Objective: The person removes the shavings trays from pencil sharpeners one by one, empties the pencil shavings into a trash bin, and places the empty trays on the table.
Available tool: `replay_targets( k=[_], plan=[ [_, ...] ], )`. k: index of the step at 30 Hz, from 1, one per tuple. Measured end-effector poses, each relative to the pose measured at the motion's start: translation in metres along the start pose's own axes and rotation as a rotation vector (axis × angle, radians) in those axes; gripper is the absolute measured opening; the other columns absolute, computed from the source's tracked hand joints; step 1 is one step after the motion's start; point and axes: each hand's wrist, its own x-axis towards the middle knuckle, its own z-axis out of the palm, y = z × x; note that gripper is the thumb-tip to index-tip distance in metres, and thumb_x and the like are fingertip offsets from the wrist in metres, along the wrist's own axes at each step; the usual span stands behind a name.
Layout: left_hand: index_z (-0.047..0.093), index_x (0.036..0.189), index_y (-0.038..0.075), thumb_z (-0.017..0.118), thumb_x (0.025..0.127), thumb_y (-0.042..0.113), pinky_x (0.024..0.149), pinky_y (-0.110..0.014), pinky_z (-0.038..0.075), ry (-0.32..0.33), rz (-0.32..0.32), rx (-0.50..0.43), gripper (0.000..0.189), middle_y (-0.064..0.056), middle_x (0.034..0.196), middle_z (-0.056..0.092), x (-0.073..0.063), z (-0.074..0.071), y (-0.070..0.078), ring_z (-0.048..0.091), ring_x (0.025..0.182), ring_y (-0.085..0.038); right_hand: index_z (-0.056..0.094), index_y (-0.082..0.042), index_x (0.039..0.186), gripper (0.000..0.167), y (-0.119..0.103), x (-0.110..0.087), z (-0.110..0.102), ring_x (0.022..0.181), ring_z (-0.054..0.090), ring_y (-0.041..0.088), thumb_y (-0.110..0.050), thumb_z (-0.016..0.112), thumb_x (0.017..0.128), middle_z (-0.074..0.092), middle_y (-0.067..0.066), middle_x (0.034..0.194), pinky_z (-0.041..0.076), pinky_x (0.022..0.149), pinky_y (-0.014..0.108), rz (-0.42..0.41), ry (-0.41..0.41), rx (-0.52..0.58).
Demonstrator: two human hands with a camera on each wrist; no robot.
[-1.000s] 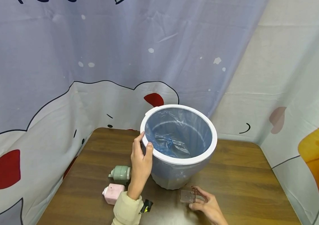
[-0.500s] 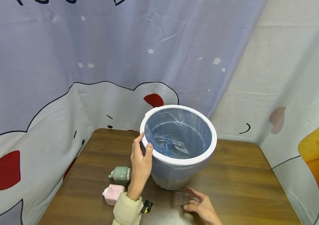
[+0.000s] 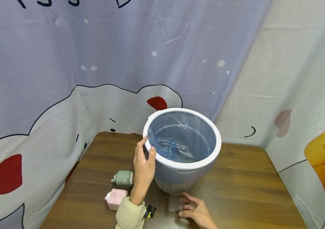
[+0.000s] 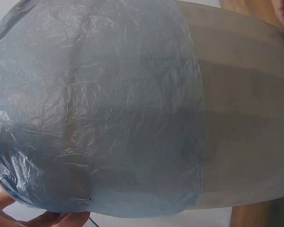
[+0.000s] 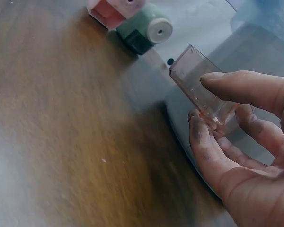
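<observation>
The right grip (image 3: 196, 211) held a small clear box (image 3: 175, 203) between thumb and fingers; the box stuck out to that grip's left, low beside the foot of a bin (image 3: 176, 178), and whether it touched the surface (image 3: 242, 184) could not be told. The left grip (image 3: 143, 165) was loosely spread, its fingers and thumb resting against the white rim (image 3: 187, 166) of the bin, which stood to its right. A bluish bag (image 3: 181, 149) lined the bin. Left of the left grip lay a green bottle (image 3: 123, 177), and a pink bottle (image 3: 116, 197) sat just nearer the person, beside a cream sleeve (image 3: 131, 213). Patterned cloth (image 3: 116, 47) hung beyond both grips.
</observation>
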Motion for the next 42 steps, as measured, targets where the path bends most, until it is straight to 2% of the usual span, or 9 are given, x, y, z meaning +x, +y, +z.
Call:
replay_targets(
  k=[4,11,20,30,36,42],
  plan=[
    [0.039,0.137,0.027,0.047,0.092,0.034,0.091,-0.053,0.038,0.000,0.000,-0.004,0.046,-0.004,0.133,0.043,0.000,0.000,0.000,0.044,0.120,-0.025,0.032,0.014,0.135,0.076,0.004,0.003,0.006,0.098,0.059,0.039,0.009,0.070,0.069,0.046,0.031,0.121,0.052,0.075,0.035,0.016,0.003,-0.014],
    [0.038,0.137,0.027,0.047,0.092,0.034,0.091,-0.052,0.039,-0.009,-0.005,-0.003,0.046,-0.004,0.132,0.042,0.000,-0.001,0.000,0.044,0.120,-0.026,0.032,0.016,0.134,0.076,0.011,0.009,0.016,0.094,0.060,0.040,0.006,0.071,0.069,0.050,0.033,0.117,0.052,0.070,0.031,0.005,0.001,-0.109],
    [0.038,0.137,0.027,0.047,0.092,0.033,0.091,-0.052,0.039,-0.007,-0.005,-0.006,0.046,-0.004,0.133,0.042,0.000,-0.001,0.001,0.044,0.120,-0.026,0.029,0.018,0.133,0.079,0.014,0.015,0.024,0.092,0.060,0.041,0.007,0.071,0.068,0.050,0.034,0.116,0.053,0.068,0.031,-0.018,-0.017,-0.125],
    [0.039,0.136,0.026,0.047,0.092,0.033,0.092,-0.052,0.038,-0.008,-0.009,0.005,0.046,-0.002,0.134,0.041,0.000,0.000,0.001,0.043,0.122,-0.025,0.036,0.013,0.134,0.077,0.019,0.018,0.034,0.087,0.063,0.035,0.007,0.072,0.066,0.061,0.030,0.099,0.052,0.064,0.029,0.057,-0.036,-0.119],
    [0.039,0.136,0.027,0.047,0.092,0.033,0.092,-0.052,0.038,-0.006,-0.012,0.013,0.045,-0.002,0.134,0.042,0.000,-0.001,0.001,0.043,0.122,-0.025,0.041,0.009,0.132,0.074,0.024,0.019,0.034,0.088,0.062,0.033,0.009,0.072,0.065,0.057,0.028,0.104,0.052,0.066,0.028,0.064,-0.032,-0.124],
    [0.039,0.136,0.027,0.047,0.092,0.034,0.092,-0.053,0.038,-0.005,-0.016,0.014,0.045,-0.003,0.134,0.042,0.000,-0.001,0.001,0.043,0.122,-0.025,0.041,0.012,0.131,0.072,0.027,0.020,0.036,0.091,0.060,0.037,0.009,0.072,0.065,0.055,0.029,0.104,0.052,0.067,0.026,0.053,-0.036,-0.167]
  ],
)
